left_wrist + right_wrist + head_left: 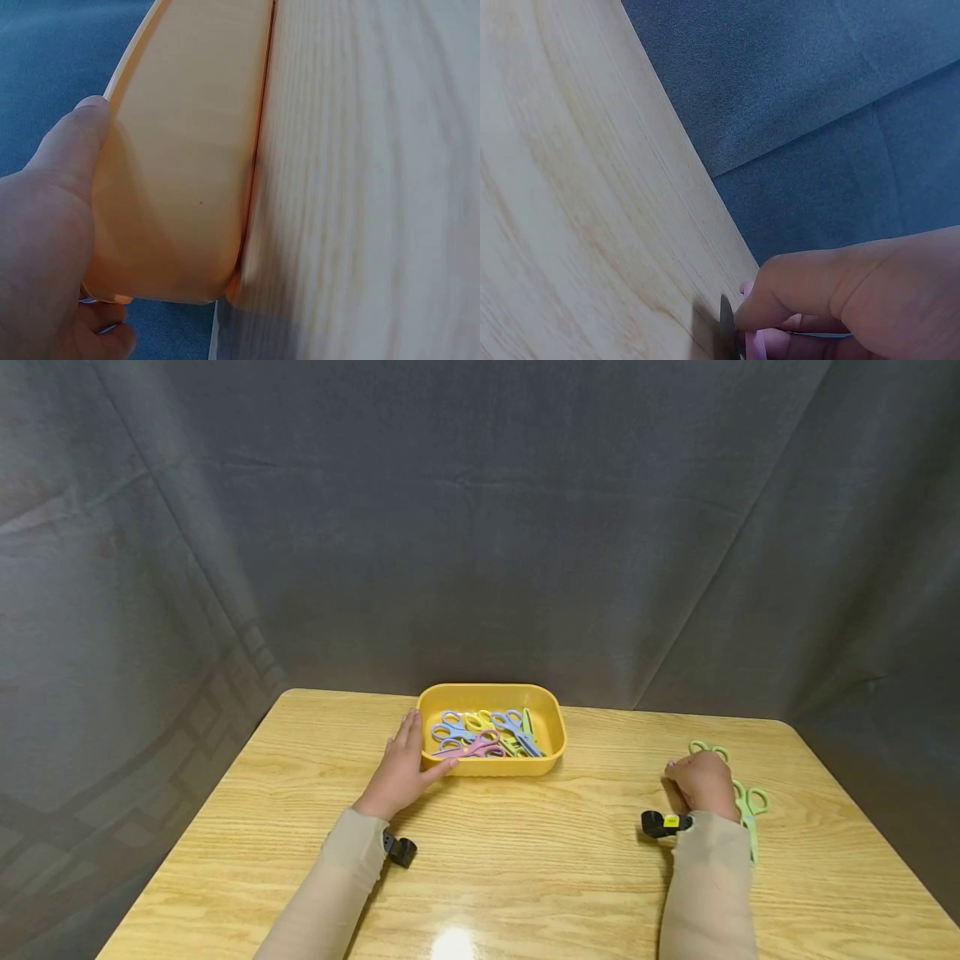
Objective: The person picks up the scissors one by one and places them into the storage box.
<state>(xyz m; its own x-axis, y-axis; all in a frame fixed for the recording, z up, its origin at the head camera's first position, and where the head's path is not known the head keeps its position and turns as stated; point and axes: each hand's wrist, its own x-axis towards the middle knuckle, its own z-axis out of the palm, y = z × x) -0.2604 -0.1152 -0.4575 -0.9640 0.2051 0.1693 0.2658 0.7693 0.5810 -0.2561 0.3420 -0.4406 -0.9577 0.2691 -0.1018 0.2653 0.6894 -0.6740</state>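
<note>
A yellow bin (491, 767) at the back of the table holds several scissors, with pink scissors (480, 746) on top of blue scissors (517, 731) and others. My left hand (401, 772) lies against the bin's front left corner, its fingers along the left side and the thumb on the front. At the right, my right hand (701, 781) pinches pink scissors (756, 345) just over the table; most of them is hidden by the fingers. Close by are green scissors (747, 814), partly behind that hand, and a second green pair (708, 748) whose handles show beyond it.
The wooden table (555, 860) ends at a dark cloth (480, 543) hanging behind and at the sides. Both wrists carry small black cameras: the left wrist camera (402, 852) and the right wrist camera (656, 825).
</note>
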